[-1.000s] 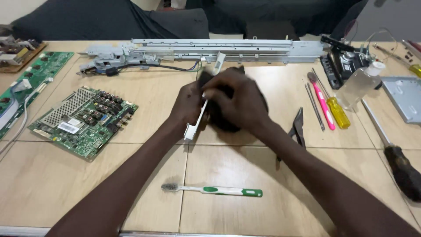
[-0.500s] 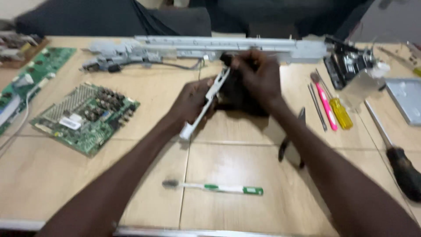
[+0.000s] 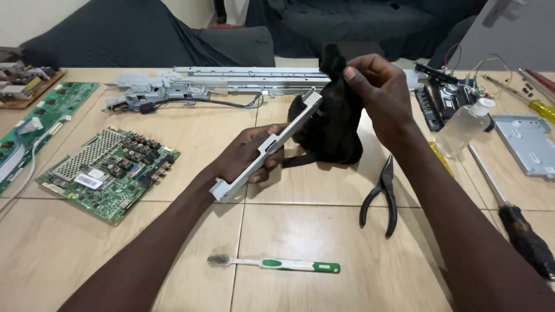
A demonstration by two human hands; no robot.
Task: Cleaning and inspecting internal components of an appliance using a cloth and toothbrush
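Both hands have lifted the metal strip (image 3: 267,149) (and black cloth (image 3: 330,121)) higher.

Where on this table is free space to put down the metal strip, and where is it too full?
Bare table lies between circuit board and toothbrush, and between toothbrush and pliers. The right side is crowded: bottle, screwdriver, metal plate. The far edge holds the long metal frame.

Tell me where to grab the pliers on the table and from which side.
Take the pliers by the two black handles, which splay open toward the near edge of the table; the jaws point away, toward the black cloth. Coming from above on the near side looks best, closing around both handles, since they lie flat with bare table around them.
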